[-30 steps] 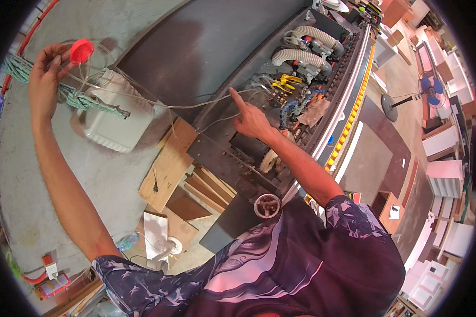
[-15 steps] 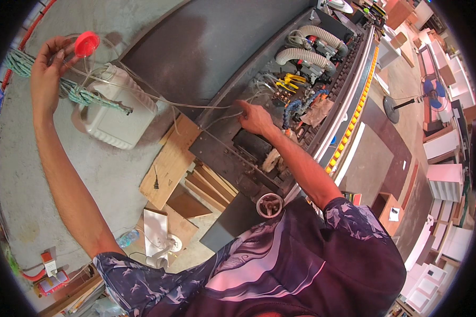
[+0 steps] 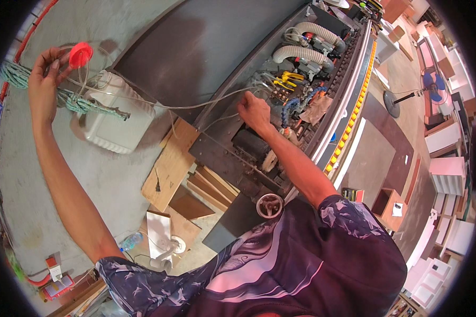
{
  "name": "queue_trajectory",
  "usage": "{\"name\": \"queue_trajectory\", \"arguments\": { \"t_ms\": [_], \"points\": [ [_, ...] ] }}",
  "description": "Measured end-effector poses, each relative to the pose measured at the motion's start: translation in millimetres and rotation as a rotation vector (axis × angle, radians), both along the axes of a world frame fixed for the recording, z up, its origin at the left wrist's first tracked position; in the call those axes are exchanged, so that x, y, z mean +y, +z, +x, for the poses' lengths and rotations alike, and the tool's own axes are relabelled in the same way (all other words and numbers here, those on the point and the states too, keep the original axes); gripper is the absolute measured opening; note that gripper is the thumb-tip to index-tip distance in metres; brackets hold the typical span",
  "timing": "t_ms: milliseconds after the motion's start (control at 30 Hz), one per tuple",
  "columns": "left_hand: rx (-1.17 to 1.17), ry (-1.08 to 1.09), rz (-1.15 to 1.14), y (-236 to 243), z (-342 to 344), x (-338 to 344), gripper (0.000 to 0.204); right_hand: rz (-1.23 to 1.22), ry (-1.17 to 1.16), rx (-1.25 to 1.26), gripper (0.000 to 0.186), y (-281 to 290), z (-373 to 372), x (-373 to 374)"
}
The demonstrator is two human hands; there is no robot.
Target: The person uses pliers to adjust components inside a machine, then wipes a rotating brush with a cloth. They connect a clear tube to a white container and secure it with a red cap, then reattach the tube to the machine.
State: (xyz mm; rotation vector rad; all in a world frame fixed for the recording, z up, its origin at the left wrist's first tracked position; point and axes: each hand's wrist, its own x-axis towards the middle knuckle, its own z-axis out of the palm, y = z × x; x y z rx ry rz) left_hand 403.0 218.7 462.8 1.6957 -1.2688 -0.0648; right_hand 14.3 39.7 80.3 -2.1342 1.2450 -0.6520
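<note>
Overhead, a person at an open gray machine stretches both arms to handle a slim clear tube [image 3: 170, 108] that spans the gap from a red cap [image 3: 81, 55] on the left to the machine's open bay [image 3: 211, 140]. The left hand [image 3: 47, 78], raised beside a green-and-white rope [image 3: 17, 75], appears to pinch the cap's edge between thumb and fingers, with loops of tubing hanging close by. The right hand [image 3: 255, 112], its fingers curled in, meets the tube above the bay, thumb and forefinger seemingly closed on it, though the exact grip is too small to tell. A white jug [image 3: 120, 122] sits below the cap, partly behind the rope's end; yellow-handled pliers [image 3: 288, 80] lie in the bay near the right hand. The step in hand looks to be guiding the tube at the machine end. The next move would call for a light pinch there and a steady left hand, with the line clear of snags.
</note>
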Motion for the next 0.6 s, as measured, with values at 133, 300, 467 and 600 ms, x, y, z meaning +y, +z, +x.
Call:
{"name": "queue_trajectory", "arguments": {
  "t_ms": [133,300,467,600],
  "points": [
    [0.036,-0.054,0.023,0.0,11.4,0.7,0.028,0.044,-0.148,0.177,0.034,-16.1,3.9,-12.7],
    [-0.006,0.005,0.033,-1.2,3.8,0.0,0.028,0.083,-0.161,0.216,0.051,-32.2,-2.8,-22.5],
    [-0.003,0.006,0.020,0.3,-5.7,0.7,0.027,0.136,-0.294,0.143,0.041,-23.5,-5.6,-26.1],
    [-0.028,0.056,0.038,2.3,-6.6,1.1,0.027,0.091,-0.275,0.080,0.033,-29.7,-5.5,-19.1]
  ]
}}
